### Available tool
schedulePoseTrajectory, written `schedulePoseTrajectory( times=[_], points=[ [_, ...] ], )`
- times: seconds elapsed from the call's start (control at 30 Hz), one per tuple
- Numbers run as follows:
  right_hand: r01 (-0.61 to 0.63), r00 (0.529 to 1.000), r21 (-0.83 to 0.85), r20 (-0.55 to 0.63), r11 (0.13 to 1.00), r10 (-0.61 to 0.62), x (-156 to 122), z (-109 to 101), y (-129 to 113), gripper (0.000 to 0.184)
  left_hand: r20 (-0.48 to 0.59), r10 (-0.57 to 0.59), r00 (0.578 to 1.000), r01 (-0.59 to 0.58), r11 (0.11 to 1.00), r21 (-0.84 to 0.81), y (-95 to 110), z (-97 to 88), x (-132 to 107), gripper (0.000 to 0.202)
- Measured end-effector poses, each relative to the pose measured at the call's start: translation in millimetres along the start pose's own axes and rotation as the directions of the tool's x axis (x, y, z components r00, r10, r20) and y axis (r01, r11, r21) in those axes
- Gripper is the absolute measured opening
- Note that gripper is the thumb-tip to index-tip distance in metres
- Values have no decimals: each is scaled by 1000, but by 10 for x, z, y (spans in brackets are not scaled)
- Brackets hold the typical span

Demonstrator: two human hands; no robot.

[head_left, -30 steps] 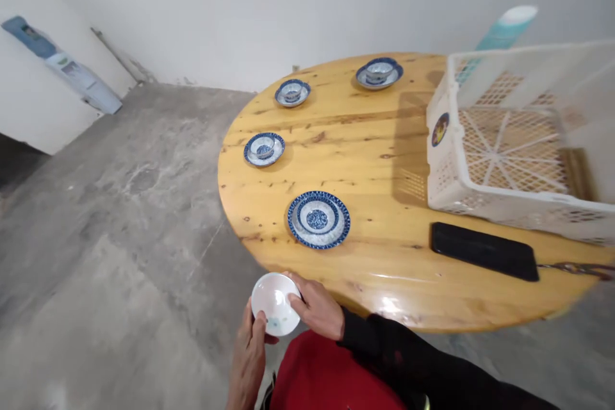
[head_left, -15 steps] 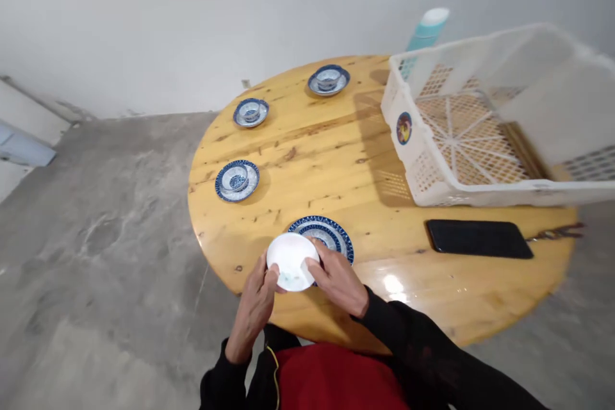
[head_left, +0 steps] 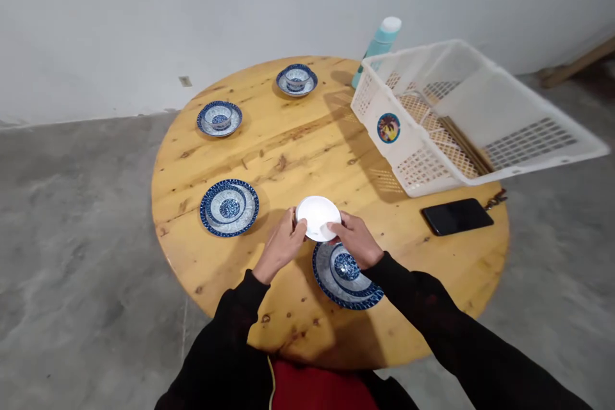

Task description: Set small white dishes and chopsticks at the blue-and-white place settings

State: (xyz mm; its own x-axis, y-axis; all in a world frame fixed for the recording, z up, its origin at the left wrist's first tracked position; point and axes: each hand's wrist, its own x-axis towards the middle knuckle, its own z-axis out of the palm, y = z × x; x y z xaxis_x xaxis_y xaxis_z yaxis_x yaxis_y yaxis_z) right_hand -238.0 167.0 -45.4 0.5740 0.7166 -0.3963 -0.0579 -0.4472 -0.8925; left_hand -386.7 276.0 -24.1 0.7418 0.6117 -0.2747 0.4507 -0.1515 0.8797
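Observation:
Both hands hold one small white bowl (head_left: 317,216) above the round wooden table (head_left: 288,147). My left hand (head_left: 281,247) grips its left rim and my right hand (head_left: 354,241) its right rim, fingers curled on it. Just below the bowl, close to me, lies a blue-patterned plate (head_left: 346,277) with nothing on it. The bowl hovers over that plate's far edge.
Three more blue plates carry small bowls: one at the left (head_left: 229,206), two farther back (head_left: 220,118) (head_left: 296,79). A white plastic basket (head_left: 446,116) stands at the right, a black phone (head_left: 457,216) in front of it, a teal bottle (head_left: 380,45) behind.
The bowl and both hands have risen from my lap and moved forward over the table, beyond the near plate. My view has shifted to the right and higher.

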Motion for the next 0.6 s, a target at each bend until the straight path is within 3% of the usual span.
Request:
schedulePoseTrajectory(
  times=[0.13,0.27,0.6],
  points=[
    [-46,993,82,-109,996,55,404,123,-38,28,11,-4,1000,2,985,174,27,-127,415,36],
    [-62,979,104,-186,993,81,859,248,-102,24,-4,-25,1000,25,969,247,-13,-237,865,39],
    [-75,963,68,-255,995,90,1846,489,-252,29,-106,-112,988,131,971,199,-188,-469,1866,42]
  ],
)
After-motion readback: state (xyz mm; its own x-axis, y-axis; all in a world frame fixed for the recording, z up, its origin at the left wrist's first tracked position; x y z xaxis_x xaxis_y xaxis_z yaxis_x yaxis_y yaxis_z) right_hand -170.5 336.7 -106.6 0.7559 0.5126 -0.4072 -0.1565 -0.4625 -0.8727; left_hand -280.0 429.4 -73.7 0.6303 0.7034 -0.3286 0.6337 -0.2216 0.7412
